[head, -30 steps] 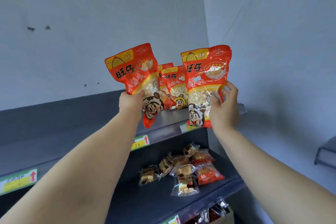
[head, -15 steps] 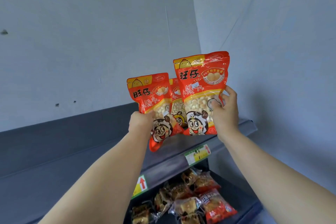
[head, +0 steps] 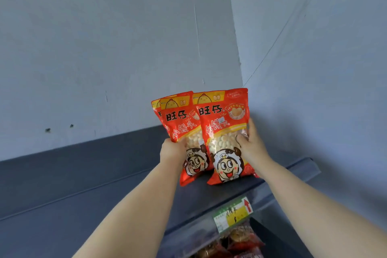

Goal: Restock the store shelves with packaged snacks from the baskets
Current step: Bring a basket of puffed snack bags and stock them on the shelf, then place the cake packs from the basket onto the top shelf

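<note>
Two red and yellow snack bags with a cartoon face stand side by side on the dark grey top shelf [head: 104,190]. My left hand [head: 172,151] grips the left bag [head: 180,123] at its left edge. My right hand [head: 250,146] grips the right bag [head: 222,132] at its right edge, thumb on the front. The bottoms of both bags touch the shelf near its right end. Behind the left bag the edge of a third bag [head: 155,109] of the same kind peeks out.
A pale wall rises behind the shelf and meets a side wall at the right corner. A green and yellow price tag [head: 233,213] with a red arrow sits on the shelf's front lip. Below it lie several small wrapped snacks [head: 234,245] on a lower shelf.
Both hands carried the bags forward and to the right, down onto the top shelf. The two bags now stand close together in front of the ones that stood there before.
</note>
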